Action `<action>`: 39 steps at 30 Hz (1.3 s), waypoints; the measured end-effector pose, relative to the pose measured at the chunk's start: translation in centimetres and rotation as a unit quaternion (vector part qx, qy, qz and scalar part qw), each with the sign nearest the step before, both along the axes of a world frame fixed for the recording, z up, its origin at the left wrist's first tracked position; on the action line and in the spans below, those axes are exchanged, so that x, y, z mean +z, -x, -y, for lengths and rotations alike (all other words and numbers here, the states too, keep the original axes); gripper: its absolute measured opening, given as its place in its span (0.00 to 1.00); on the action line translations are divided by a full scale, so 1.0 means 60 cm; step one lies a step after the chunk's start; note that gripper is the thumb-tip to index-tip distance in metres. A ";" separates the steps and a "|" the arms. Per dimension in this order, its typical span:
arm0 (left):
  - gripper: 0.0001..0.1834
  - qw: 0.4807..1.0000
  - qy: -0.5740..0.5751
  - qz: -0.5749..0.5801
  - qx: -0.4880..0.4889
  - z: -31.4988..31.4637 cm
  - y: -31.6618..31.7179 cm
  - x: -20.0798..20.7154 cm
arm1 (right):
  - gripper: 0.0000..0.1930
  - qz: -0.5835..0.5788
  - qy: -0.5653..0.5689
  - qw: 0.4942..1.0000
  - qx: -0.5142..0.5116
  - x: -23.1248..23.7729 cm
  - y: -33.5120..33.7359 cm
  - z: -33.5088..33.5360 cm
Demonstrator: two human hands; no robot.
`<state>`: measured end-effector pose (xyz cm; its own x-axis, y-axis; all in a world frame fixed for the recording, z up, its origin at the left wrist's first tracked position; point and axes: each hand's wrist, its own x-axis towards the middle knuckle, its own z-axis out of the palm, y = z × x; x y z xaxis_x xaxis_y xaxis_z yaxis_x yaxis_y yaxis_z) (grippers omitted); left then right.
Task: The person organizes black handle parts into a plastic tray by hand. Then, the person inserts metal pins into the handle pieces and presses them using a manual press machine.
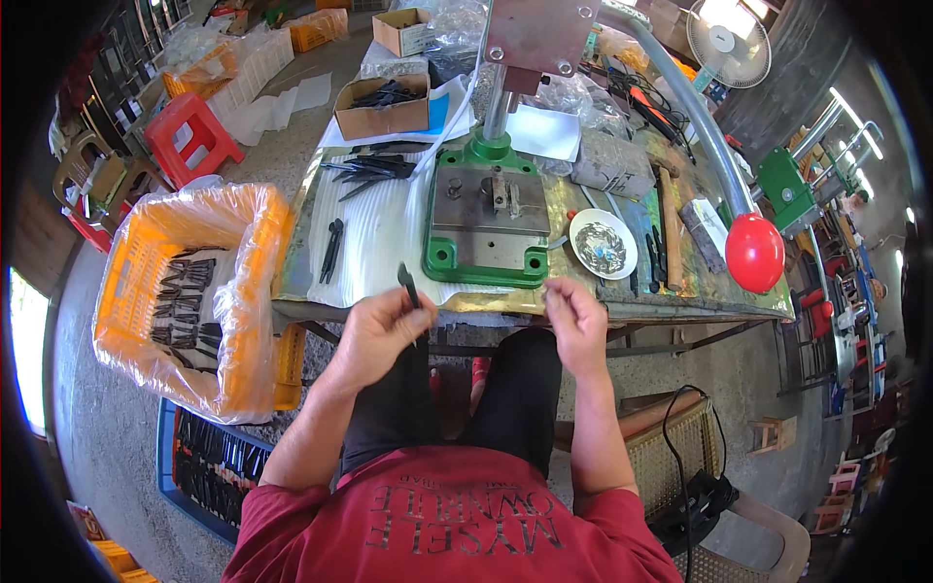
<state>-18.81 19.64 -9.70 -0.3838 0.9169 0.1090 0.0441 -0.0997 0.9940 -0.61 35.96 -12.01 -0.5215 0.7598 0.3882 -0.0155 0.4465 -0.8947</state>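
My left hand [377,335] is closed, pinching a slim black piece [408,284] that stands nearly upright past the fingertips, just over the table's front edge. My right hand [577,321] is also closed, thumb and fingertips together; whatever may be in them is too small to make out. Between and beyond the hands stands a bench press with a green base [491,275] and a small metal fixture [502,194] on its plate. To its right is a white bowl [630,255] of small shiny metal parts. Similar black pieces [374,170] lie on white foam sheeting at the left.
A red ball knob [755,255] ends the press lever at the right. An orange plastic-lined crate [267,389] with black pieces stands left of the table. A cardboard box [382,119], a hammer [669,228] and a grey block [612,165] sit on the table.
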 end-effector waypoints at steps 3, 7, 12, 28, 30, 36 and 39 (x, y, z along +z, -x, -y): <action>0.06 0.998 -0.021 0.036 0.049 -0.027 0.017 -0.004 | 0.07 0.008 -0.015 1.000 -0.023 0.020 0.008 -0.039; 0.08 0.987 -0.055 -0.054 0.144 -0.073 0.020 -0.031 | 0.09 0.035 -0.071 0.995 -0.065 0.007 0.019 -0.084; 0.09 0.929 -0.035 -0.287 0.231 -0.112 0.021 -0.045 | 0.13 0.083 -0.083 0.992 -0.047 -0.011 0.045 -0.092; 0.09 0.920 0.029 -0.258 0.295 -0.144 -0.014 -0.066 | 0.19 0.109 -0.123 0.982 -0.090 -0.037 0.064 -0.072; 0.08 0.924 0.025 -0.238 0.297 -0.144 -0.019 -0.063 | 0.19 0.091 -0.116 0.985 -0.088 -0.035 0.063 -0.070; 0.08 0.922 0.013 -0.238 0.306 -0.148 -0.022 -0.067 | 0.19 0.093 -0.093 0.988 -0.078 -0.036 0.063 -0.071; 0.08 0.920 0.004 -0.228 0.319 -0.150 -0.027 -0.068 | 0.20 0.092 -0.069 0.991 -0.073 -0.036 0.062 -0.069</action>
<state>-17.22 28.61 -13.79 -0.7609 0.5218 0.3858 0.5030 0.0987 0.8586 -4.33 40.11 -14.17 -0.4807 0.7792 0.4021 0.2156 0.5496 -0.8072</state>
